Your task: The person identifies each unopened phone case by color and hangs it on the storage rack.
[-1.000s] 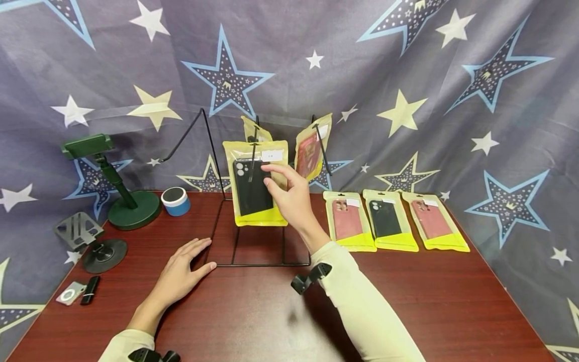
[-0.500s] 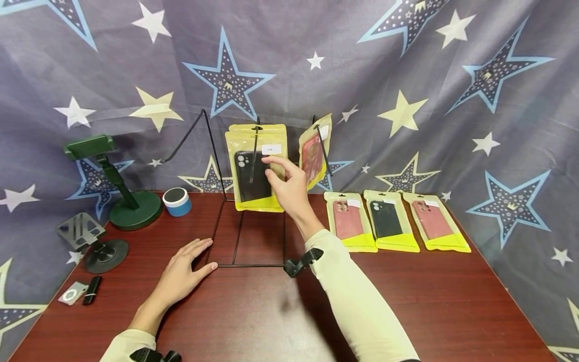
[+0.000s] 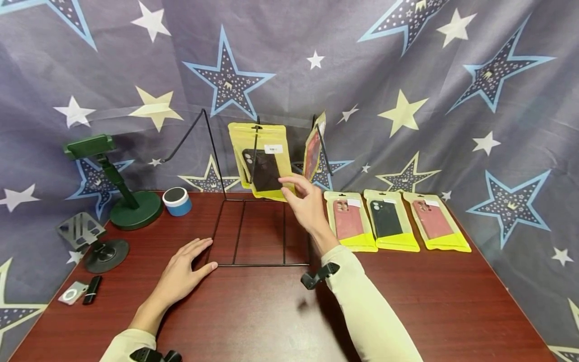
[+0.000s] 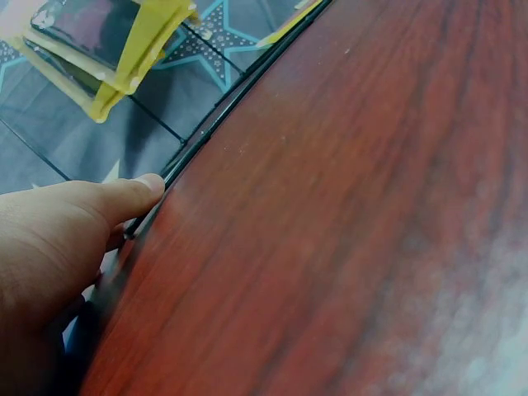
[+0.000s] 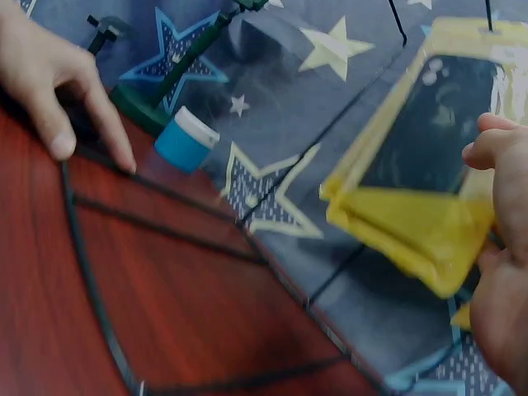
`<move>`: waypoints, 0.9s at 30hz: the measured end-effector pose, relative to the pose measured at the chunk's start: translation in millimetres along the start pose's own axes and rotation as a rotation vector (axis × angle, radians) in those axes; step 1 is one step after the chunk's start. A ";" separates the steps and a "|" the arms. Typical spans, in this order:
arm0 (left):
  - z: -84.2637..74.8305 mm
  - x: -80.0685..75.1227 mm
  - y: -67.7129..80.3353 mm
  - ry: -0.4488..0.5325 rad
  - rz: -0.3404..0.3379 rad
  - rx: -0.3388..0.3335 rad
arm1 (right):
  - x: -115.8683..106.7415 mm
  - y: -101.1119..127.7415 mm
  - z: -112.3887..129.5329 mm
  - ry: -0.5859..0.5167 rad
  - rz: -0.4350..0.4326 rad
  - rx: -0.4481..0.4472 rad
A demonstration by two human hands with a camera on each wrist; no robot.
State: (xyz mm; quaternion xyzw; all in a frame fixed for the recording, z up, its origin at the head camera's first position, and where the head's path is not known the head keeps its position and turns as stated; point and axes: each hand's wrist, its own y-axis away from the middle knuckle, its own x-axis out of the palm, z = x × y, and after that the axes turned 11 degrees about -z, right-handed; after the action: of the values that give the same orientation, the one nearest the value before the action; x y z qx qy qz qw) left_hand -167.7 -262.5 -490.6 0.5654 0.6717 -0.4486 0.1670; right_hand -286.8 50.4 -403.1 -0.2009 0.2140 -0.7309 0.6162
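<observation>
In the head view, my right hand (image 3: 309, 203) pinches the lower right edge of a yellow-and-clear bag with a black phone case (image 3: 264, 171), hanging on a hook of the black wire rack (image 3: 284, 231). The bag leans with its bottom toward that hand, and another similar bag shows partly behind it. My left hand (image 3: 183, 269) rests at the rack's front left corner, fingers extended. Its thumb (image 4: 136, 198) lies against the base wire in the left wrist view. On the rack's right hook hangs a bag with a pink phone case (image 3: 313, 151), nearly edge-on.
Right of the rack lie two bagged pink cases (image 3: 347, 221) (image 3: 431, 221) and a bagged black case (image 3: 384, 218). Left stand a green phone stand (image 3: 131, 208), a blue-and-white round container (image 3: 178, 202) and a smaller stand (image 3: 106, 255). A bare rack arm (image 3: 185, 133) juts out left.
The front black-case bag has moved up and back along the hook, then tilted to the right. My right hand has shifted lower right. The pink-case bag has turned more edge-on; my left hand stays put.
</observation>
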 end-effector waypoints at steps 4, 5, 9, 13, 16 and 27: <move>-0.2 0.2 -0.4 -0.003 -0.002 0.004 | -22.8 9.8 -14.7 -0.081 0.026 0.025; -0.2 0.5 -0.3 -0.004 -0.003 0.006 | -29.5 12.0 -17.1 -0.100 0.036 0.022; 1.0 2.3 0.0 -0.005 0.004 0.005 | -58.2 18.3 -19.9 -0.103 0.070 0.009; 1.5 3.0 -0.5 0.001 0.000 0.009 | -91.2 17.1 -14.3 -0.001 0.084 0.051; 2.9 3.2 -0.5 -0.001 -0.012 0.019 | -116.5 11.7 -17.2 0.085 0.085 0.091; 5.4 5.3 -0.1 -0.007 -0.005 0.022 | -189.8 -9.8 -44.8 0.368 0.084 0.237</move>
State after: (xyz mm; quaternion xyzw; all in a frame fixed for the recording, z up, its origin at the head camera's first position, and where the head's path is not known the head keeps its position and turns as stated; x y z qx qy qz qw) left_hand -170.9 -263.6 -497.4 0.5641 0.6675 -0.4584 0.1618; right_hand -289.5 242.1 -440.3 0.0186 0.2435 -0.7489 0.6161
